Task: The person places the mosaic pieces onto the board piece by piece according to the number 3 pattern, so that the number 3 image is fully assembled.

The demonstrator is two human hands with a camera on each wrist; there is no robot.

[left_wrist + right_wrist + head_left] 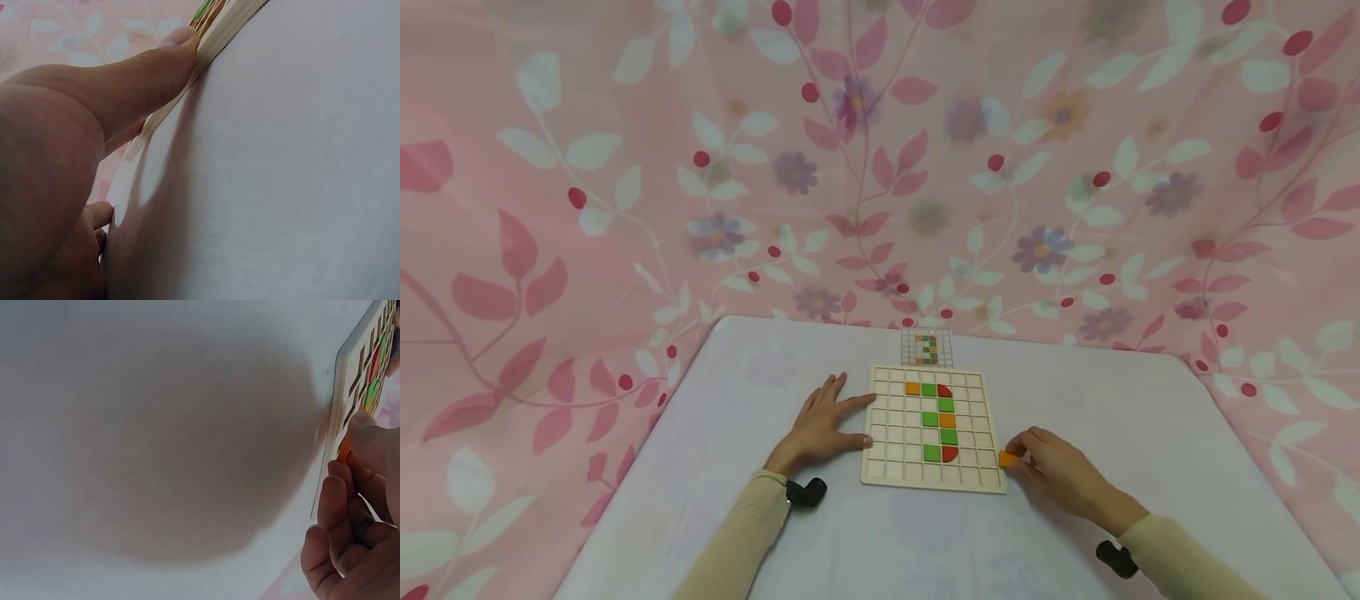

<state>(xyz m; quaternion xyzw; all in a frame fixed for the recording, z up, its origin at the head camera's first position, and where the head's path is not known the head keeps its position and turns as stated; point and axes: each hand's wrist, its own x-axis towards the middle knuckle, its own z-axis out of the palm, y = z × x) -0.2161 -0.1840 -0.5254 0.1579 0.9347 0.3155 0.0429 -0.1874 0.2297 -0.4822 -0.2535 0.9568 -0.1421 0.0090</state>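
Note:
A square wooden grid board [895,476] lies on the table, with several green, orange and red tiles set in its cells. In the head view they form a shape like a 3, the red ones having a rounded corner. My left hand [824,425] is spread at the board's left side, its thumb and index finger touching the edge. Beyond the lower right edge, my right hand [1060,471] pinches an orange square tile [1007,459] between thumb and fingers. The right wrist view also shows this orange tile [344,449], partly hidden by the thumb.
A small pattern card [927,347] with a coloured grid lies just behind the board. White cloth covers the table [760,517]. Behind it hangs a pink floral curtain [880,167]. A black wrist device [807,492] sits by the left cuff, another [1117,559] by the right.

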